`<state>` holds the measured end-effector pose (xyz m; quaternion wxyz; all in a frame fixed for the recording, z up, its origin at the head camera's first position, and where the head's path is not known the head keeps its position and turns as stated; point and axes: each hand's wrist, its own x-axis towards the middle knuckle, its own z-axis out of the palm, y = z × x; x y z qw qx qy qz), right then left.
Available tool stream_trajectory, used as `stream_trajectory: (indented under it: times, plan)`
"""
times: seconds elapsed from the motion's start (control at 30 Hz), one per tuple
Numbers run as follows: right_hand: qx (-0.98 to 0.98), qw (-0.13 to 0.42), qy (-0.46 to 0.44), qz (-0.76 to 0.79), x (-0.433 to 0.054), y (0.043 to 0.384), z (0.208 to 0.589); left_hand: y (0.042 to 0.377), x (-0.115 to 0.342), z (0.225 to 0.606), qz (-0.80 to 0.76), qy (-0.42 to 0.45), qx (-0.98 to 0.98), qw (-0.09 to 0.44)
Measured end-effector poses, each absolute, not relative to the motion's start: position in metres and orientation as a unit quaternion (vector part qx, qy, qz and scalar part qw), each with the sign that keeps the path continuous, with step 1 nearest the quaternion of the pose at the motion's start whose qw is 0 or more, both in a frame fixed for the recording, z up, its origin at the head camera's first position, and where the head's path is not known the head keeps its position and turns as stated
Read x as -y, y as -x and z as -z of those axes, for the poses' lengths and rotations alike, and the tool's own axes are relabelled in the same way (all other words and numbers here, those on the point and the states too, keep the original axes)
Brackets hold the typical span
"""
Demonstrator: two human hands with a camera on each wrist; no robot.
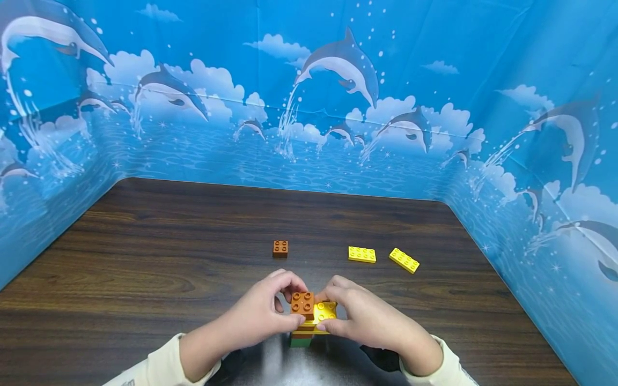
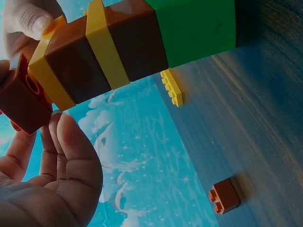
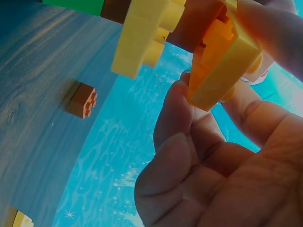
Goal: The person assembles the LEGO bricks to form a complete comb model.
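A block tower stands upright in front of me. Its green base [image 2: 196, 30] is lowest, followed by a brown brick [image 2: 137, 40], a lower yellow plate [image 3: 142, 38], another brown brick [image 2: 75, 64] and an upper yellow plate [image 1: 325, 311]. My left hand [image 1: 263, 305] pinches the top brown brick [image 1: 302, 304] between thumb and fingers. In the left wrist view this brick looks tilted against the upper plate; whether it is fully seated I cannot tell. From the right, my right hand [image 1: 359, 313] grips the upper plate's overhanging end.
Beyond the hands, a loose brown brick [image 1: 280, 249] sits on the dark wooden table [image 1: 169, 257]. Farther right lie two yellow plates, a straight one [image 1: 362, 254] and an angled one [image 1: 404, 260]. A blue dolphin-print curtain [image 1: 318, 161] borders the table's back and sides.
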<state>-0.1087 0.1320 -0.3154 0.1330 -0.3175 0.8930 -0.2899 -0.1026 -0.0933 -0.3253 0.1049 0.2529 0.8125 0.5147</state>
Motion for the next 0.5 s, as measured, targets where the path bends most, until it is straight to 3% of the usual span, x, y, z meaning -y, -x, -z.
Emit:
stream_trajectory:
  times: [0.5]
  plan:
    - [-0.894,0.132,0.317,0.288,-0.1326,0.1096,0.3163,0.1022,0.0891,0.3276,-0.482,-0.260,-0.832,0.083]
